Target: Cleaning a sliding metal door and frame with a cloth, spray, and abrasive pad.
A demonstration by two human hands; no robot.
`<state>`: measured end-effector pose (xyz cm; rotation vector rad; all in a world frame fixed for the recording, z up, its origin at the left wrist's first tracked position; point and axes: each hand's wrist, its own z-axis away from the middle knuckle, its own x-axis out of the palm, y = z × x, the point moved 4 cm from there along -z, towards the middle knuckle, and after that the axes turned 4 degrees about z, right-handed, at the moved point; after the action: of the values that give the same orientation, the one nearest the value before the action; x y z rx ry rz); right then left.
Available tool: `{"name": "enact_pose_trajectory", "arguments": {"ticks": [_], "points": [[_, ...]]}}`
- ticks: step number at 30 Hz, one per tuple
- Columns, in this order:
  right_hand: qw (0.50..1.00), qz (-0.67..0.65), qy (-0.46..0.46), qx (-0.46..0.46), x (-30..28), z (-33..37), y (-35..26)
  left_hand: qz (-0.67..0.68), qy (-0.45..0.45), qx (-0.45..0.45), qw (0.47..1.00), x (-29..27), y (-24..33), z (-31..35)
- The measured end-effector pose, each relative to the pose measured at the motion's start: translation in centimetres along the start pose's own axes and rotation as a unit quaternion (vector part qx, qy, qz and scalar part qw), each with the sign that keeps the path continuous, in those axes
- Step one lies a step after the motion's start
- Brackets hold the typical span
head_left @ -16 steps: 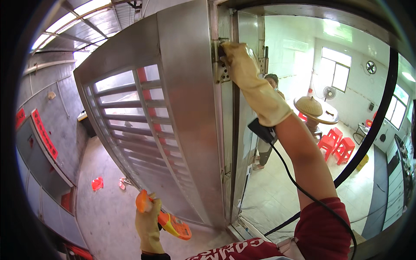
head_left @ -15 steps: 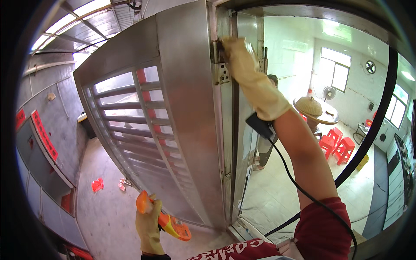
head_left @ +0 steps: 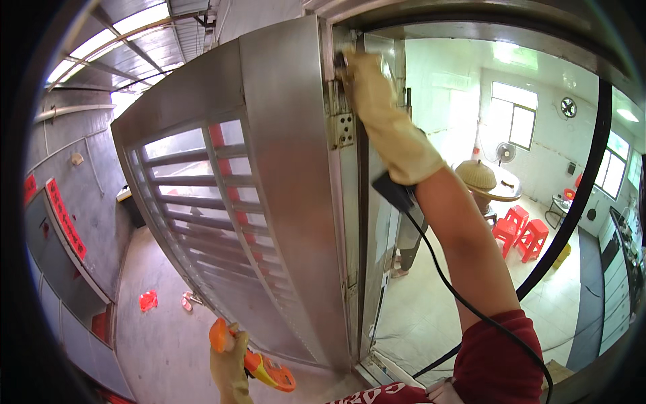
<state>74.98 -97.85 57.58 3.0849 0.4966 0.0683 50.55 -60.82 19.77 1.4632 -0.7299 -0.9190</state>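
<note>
My right hand (head_left: 371, 84), in a cream work glove, reaches up to the upper hinge-side edge of a metal door frame (head_left: 352, 209). Its fingers are closed around a small dark thing (head_left: 339, 62), mostly hidden, at the metal edge. A metal plate with holes (head_left: 344, 129) shows just below. Low on the left, my left hand (head_left: 230, 367), gloved too, grips an orange-and-yellow handheld tool (head_left: 272, 372) with a rounded orange end; its exact kind is unclear. Beside both hands stands a wide steel door (head_left: 293, 168) with a slatted window, swung open.
A black box (head_left: 396, 192) on a black cable (head_left: 447, 262) hangs by my right forearm. Through the doorway, a person stands partly hidden behind my arm. Farther in are red stools (head_left: 533, 239) and a round table (head_left: 506, 190). A red bag (head_left: 148, 300) lies on the left floor.
The view has shifted slightly, so the doorway sits lower in it. My right hand stays at the upper frame, moved a little. My left hand still holds the orange-and-yellow tool.
</note>
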Motion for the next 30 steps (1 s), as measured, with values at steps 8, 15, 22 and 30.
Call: {"name": "enact_pose_trajectory", "arguments": {"ticks": [8,15,22,30], "points": [[0.969,0.210,-0.090,-0.098,-0.3,7.4,-1.6,0.071,0.000,0.015,0.997,1.5,-1.0,0.5],[0.992,0.083,-0.070,-0.064,-3.6,-3.3,-1.4,0.063,-0.040,0.055,0.996,2.7,-0.7,1.2],[0.994,0.026,-0.102,0.014,0.6,7.2,1.0,0.020,-0.024,0.040,0.999,2.2,0.0,2.2],[0.963,-0.252,-0.058,0.073,-2.3,8.8,1.9,0.007,-0.050,0.051,0.997,3.3,1.5,2.1]]}}
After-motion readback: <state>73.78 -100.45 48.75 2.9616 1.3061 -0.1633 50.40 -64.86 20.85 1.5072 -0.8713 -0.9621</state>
